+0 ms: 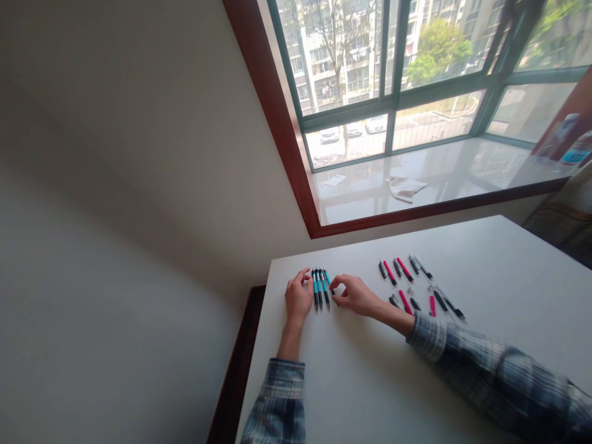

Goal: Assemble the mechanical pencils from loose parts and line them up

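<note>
Several turquoise-and-black pens (319, 287) lie side by side on the white table (370, 382), near its left end. My left hand (298, 298) rests along their left side, fingers curved and apart, gripping nothing that I can see. On the other side, my right hand (356, 296) has its thumb and index finger closed around the lower part of the rightmost turquoise pen (328, 277). That pen leans at a slant beside the others, and its tip is partly hidden by the fingers.
To the right lie pink-and-black pens (404, 269) and grey-and-black pens (441, 300) in two loose rows, a few partly behind my right forearm. A wall (139, 246) borders the left. Behind the table, the windowsill (356, 197) holds a crumpled white paper (407, 187) and bottles (578, 150).
</note>
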`<action>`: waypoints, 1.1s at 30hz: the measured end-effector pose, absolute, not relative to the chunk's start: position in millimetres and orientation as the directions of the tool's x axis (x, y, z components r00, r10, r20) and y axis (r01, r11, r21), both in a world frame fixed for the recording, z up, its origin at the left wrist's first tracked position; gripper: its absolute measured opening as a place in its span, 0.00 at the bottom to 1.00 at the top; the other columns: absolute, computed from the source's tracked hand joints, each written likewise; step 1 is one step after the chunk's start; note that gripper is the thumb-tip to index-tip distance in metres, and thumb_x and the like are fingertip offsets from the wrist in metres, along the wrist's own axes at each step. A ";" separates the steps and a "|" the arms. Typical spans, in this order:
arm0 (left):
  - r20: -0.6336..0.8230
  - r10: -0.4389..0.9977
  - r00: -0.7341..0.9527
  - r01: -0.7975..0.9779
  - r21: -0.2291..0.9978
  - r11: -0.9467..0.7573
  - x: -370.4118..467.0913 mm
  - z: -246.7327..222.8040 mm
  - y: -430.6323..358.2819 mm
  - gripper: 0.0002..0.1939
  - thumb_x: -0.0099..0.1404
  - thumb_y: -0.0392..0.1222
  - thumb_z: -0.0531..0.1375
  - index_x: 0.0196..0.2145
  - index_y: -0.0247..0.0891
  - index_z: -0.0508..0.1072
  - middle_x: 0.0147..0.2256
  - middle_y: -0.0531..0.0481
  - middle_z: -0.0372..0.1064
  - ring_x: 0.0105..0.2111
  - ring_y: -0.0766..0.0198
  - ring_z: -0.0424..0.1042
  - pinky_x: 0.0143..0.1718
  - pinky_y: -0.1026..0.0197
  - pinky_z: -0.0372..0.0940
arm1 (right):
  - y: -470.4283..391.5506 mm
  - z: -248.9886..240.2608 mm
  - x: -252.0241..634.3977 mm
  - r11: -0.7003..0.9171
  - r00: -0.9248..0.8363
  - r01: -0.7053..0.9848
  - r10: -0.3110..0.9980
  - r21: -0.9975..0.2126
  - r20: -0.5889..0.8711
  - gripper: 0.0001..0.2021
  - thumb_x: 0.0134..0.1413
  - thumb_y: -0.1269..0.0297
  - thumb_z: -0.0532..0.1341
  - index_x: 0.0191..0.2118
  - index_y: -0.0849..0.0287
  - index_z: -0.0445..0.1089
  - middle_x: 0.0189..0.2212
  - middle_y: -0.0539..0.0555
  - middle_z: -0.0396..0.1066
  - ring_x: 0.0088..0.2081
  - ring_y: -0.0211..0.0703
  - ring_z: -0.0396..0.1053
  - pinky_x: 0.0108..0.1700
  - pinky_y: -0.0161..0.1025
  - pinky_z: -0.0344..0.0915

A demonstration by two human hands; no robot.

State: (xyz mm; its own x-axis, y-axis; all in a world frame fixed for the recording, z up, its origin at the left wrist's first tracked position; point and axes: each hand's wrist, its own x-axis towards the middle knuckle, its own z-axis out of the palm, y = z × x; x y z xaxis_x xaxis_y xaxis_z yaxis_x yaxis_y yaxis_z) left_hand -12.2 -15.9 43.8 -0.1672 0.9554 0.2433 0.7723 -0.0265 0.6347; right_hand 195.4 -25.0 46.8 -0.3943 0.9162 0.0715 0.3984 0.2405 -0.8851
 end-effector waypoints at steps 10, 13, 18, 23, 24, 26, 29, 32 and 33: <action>0.236 0.961 -0.147 0.774 0.632 -0.037 -11.6 51.1 -14.1 0.18 0.68 0.38 0.59 0.54 0.45 0.77 0.41 0.47 0.80 0.46 0.52 0.75 0.52 0.52 0.68 | -23.4 58.8 186.7 0.236 -0.389 0.439 0.920 -0.867 0.054 0.14 0.53 0.74 0.66 0.46 0.57 0.73 0.47 0.56 0.74 0.31 0.39 0.76 0.41 0.38 0.71; 0.248 0.959 -0.134 0.776 0.628 -0.054 -11.9 50.7 -13.8 0.18 0.68 0.37 0.59 0.54 0.45 0.77 0.41 0.47 0.80 0.45 0.52 0.75 0.52 0.52 0.68 | -22.7 58.4 186.4 0.241 -0.398 0.452 0.916 -0.859 0.048 0.14 0.53 0.74 0.67 0.46 0.57 0.73 0.47 0.55 0.75 0.31 0.40 0.77 0.40 0.38 0.71; 0.250 0.960 -0.130 0.783 0.619 -0.055 -12.5 49.9 -13.4 0.18 0.68 0.37 0.59 0.53 0.45 0.78 0.41 0.47 0.80 0.45 0.52 0.75 0.52 0.52 0.68 | -22.5 61.0 185.8 0.270 -0.422 0.476 0.905 -0.837 0.052 0.14 0.53 0.74 0.67 0.47 0.58 0.74 0.47 0.57 0.76 0.32 0.42 0.78 0.40 0.38 0.71; 0.234 0.963 -0.131 0.769 0.637 -0.050 -13.3 47.7 -15.0 0.17 0.69 0.38 0.58 0.53 0.44 0.77 0.42 0.47 0.79 0.46 0.52 0.74 0.52 0.51 0.68 | -16.4 69.3 197.2 0.311 -0.458 0.485 0.887 -0.817 0.066 0.16 0.54 0.72 0.67 0.49 0.57 0.74 0.46 0.57 0.78 0.33 0.43 0.78 0.38 0.39 0.71; 0.236 0.963 -0.132 0.765 0.642 -0.052 -13.5 47.4 -15.5 0.17 0.69 0.38 0.58 0.53 0.44 0.77 0.43 0.47 0.79 0.47 0.52 0.74 0.52 0.51 0.68 | -13.1 72.1 203.4 0.333 -0.469 0.478 0.879 -0.813 0.084 0.16 0.55 0.72 0.67 0.50 0.56 0.74 0.46 0.56 0.78 0.34 0.43 0.78 0.39 0.39 0.71; 0.253 0.959 -0.131 0.757 0.650 -0.068 -13.3 47.2 -16.6 0.17 0.69 0.38 0.57 0.53 0.44 0.77 0.43 0.47 0.79 0.47 0.52 0.74 0.52 0.51 0.67 | -3.8 79.1 220.8 0.376 -0.488 0.471 0.865 -0.798 0.119 0.16 0.56 0.70 0.66 0.51 0.55 0.75 0.43 0.54 0.79 0.35 0.43 0.78 0.39 0.38 0.71; 0.312 0.943 -0.115 0.745 0.655 -0.126 -9.2 48.7 -18.5 0.16 0.70 0.38 0.57 0.52 0.44 0.77 0.44 0.47 0.78 0.46 0.53 0.74 0.52 0.51 0.67 | 14.5 89.6 257.8 0.435 -0.481 0.490 0.858 -0.755 0.183 0.12 0.59 0.70 0.65 0.48 0.56 0.76 0.38 0.53 0.80 0.36 0.44 0.78 0.39 0.38 0.70; 0.372 0.927 -0.058 0.742 0.637 -0.209 5.6 51.9 -22.3 0.15 0.71 0.38 0.56 0.52 0.43 0.77 0.44 0.47 0.78 0.45 0.54 0.73 0.51 0.52 0.68 | 33.0 93.5 298.4 0.493 -0.459 0.567 0.854 -0.661 0.243 0.10 0.59 0.71 0.63 0.46 0.56 0.78 0.34 0.52 0.81 0.36 0.43 0.78 0.40 0.37 0.69; 0.386 0.922 -0.026 0.744 0.623 -0.240 13.8 53.0 -24.1 0.15 0.71 0.38 0.56 0.51 0.43 0.77 0.43 0.47 0.78 0.44 0.55 0.73 0.51 0.53 0.68 | 38.4 92.5 310.3 0.497 -0.446 0.594 0.858 -0.633 0.255 0.11 0.59 0.73 0.63 0.45 0.56 0.78 0.34 0.52 0.81 0.36 0.43 0.78 0.40 0.36 0.68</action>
State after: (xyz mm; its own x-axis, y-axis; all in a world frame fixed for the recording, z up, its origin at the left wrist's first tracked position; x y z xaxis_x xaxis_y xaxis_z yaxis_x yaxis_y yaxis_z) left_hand 13.8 -24.1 53.0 -0.0260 0.9223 0.3856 0.7443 -0.2396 0.6234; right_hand 310.3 38.4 92.5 -0.4455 0.8581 0.2554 0.5935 0.4966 -0.6333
